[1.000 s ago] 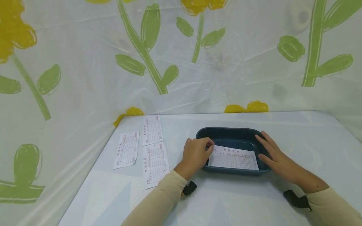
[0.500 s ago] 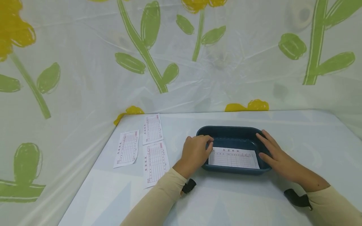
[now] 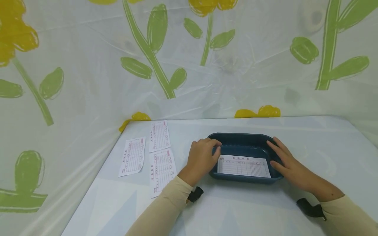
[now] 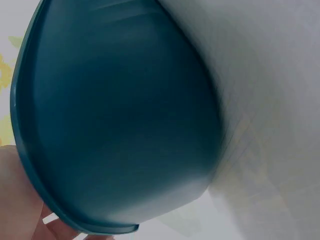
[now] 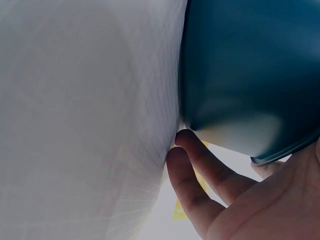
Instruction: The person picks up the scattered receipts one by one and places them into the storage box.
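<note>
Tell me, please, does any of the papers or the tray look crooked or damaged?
Nothing is damaged. The slip lies flat in the blue tray. Of the three slips on the table, the leftmost slip sits slightly tilted with a curled lower edge; the others lie roughly straight.

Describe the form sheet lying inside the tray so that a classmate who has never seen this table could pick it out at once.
Start at the pale table and find the dark blue tray between the left hand and the right hand. The white ruled form sheet lies on its floor. Unlike the three loose sheets lying lengthwise to the left, it alone sits inside the tray, turned crosswise.
</note>
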The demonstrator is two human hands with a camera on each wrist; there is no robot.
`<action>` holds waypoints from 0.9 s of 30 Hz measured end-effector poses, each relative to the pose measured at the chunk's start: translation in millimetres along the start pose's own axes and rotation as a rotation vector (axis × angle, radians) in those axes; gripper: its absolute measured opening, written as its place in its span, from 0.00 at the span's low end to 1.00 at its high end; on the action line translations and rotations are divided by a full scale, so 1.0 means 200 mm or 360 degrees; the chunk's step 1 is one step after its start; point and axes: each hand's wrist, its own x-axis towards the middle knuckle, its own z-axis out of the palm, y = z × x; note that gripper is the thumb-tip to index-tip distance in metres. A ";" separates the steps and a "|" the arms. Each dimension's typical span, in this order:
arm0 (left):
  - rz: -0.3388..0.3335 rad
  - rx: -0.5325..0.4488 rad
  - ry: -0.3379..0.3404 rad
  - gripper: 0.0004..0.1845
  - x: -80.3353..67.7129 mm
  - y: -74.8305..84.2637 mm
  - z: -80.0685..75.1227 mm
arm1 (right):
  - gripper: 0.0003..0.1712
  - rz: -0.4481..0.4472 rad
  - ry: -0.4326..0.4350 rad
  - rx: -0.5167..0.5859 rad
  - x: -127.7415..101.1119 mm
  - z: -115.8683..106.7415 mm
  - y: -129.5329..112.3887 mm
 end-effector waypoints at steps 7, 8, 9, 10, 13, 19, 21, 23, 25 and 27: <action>0.0000 -0.0054 0.0060 0.10 0.02 0.00 -0.05 | 0.41 -0.0012 0.0004 -0.0011 0.00 -0.01 0.01; 0.0000 -0.0064 0.0067 0.10 0.02 0.00 -0.05 | 0.41 -0.0015 0.0011 -0.0012 0.00 -0.02 0.01; 0.0001 -0.0076 0.0075 0.10 0.02 0.00 -0.06 | 0.41 -0.0021 0.0016 -0.0006 0.00 -0.01 0.01; -0.0004 -0.0090 0.0075 0.10 0.02 0.00 -0.07 | 0.41 -0.0026 0.0019 0.0001 0.00 -0.01 0.02; -0.0034 -0.0154 0.0062 0.11 0.01 -0.02 -0.09 | 0.41 -0.0023 0.0014 0.0029 -0.01 0.00 0.02; -0.0071 -0.0194 0.0114 0.11 0.00 -0.09 -0.15 | 0.41 -0.0032 0.0020 0.0024 -0.01 0.01 0.02; -0.0081 -0.0176 0.0137 0.11 0.00 -0.12 -0.18 | 0.41 -0.0032 0.0022 0.0023 -0.01 0.00 0.01; -0.0093 -0.0153 0.0155 0.11 -0.01 -0.15 -0.20 | 0.41 -0.0029 0.0018 0.0035 -0.01 0.00 0.01; -0.0102 -0.0131 0.0163 0.11 -0.02 -0.17 -0.22 | 0.41 -0.0026 0.0017 0.0032 -0.01 0.00 0.00; -0.0109 -0.0120 0.0158 0.11 -0.03 -0.20 -0.23 | 0.41 -0.0024 0.0020 0.0022 -0.01 0.00 0.00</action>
